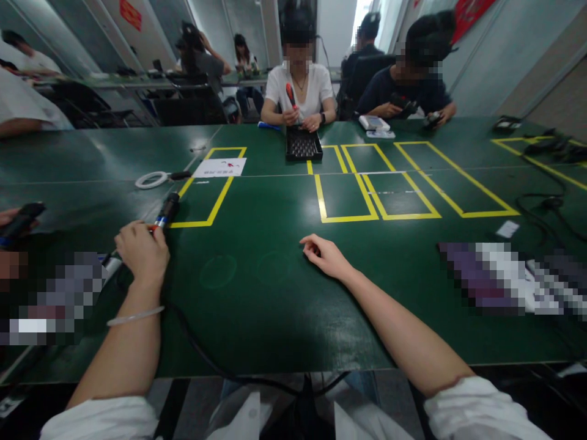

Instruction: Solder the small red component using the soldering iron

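Note:
My left hand (144, 250), with a pale bangle on its wrist, is closed around the near end of a cylindrical tool (167, 209). The tool has a black far end, a blue band and a bit of orange by my fingers; its exact kind does not show. It lies slantwise at the left edge of a yellow-taped rectangle. My right hand (324, 255) rests on the green table (270, 318), its fingers loosely curled in with nothing visible in them. Two faint rings mark the tabletop between my hands.
A white paper card (220, 167) and a coiled white cable (152, 179) lie at left. Across the table a person holds a red screwdriver (290, 96) over a black tray (304, 146). Yellow tape outlines (402, 215) mark the right side. A black cable (197, 348) crosses the near edge.

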The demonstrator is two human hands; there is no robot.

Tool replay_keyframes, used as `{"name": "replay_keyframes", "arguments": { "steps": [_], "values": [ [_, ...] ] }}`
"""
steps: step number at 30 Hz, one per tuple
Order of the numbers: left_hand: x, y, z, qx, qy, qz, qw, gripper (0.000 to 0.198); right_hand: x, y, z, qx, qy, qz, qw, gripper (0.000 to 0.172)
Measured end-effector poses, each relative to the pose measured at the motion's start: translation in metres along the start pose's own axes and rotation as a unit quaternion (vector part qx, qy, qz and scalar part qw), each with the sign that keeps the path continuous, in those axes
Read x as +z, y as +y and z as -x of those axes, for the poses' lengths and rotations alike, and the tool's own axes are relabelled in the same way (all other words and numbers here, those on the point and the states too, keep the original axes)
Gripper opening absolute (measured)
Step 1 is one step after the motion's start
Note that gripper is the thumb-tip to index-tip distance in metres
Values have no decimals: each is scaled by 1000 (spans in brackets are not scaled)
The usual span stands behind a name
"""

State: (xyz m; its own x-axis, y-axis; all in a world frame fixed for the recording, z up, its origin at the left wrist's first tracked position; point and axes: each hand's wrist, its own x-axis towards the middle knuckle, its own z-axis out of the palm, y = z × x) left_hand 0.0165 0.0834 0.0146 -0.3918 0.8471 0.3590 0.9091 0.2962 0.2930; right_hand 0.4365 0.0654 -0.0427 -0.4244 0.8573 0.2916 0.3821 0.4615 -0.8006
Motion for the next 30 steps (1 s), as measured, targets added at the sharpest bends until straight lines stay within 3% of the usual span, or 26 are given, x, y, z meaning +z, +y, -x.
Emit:
{"name": "replay_keyframes", "arguments": {
  "steps": [3, 6, 9, 13, 16, 23, 30],
  "values": [
    [3, 31, 4, 4, -33, 134, 990, 35, 0, 0, 0, -4, 2, -3, 1000, 25],
    [10, 78, 21, 20, -217, 338, 915, 35, 0, 0, 0, 1, 5, -1, 1000, 25],
    [12, 126, 48, 66, -361, 387, 846, 45, 0, 0, 0, 1, 3, -3, 1000, 25],
    [12, 168, 80, 145, -469, 384, 782, 61, -1, -2, 2, -9, -11, -21, 1000, 31],
    [17, 180, 94, 176, -513, 391, 744, 70, 0, -6, 2, -26, -43, -42, 998, 37],
    [35, 175, 105, 184, -544, 440, 690, 74, 5, -10, 2, -21, -61, -58, 996, 15],
    [40, 171, 107, 152, -517, 470, 699, 43, 3, -8, 3, -3, -29, -78, 997, 19]
  ]
}}
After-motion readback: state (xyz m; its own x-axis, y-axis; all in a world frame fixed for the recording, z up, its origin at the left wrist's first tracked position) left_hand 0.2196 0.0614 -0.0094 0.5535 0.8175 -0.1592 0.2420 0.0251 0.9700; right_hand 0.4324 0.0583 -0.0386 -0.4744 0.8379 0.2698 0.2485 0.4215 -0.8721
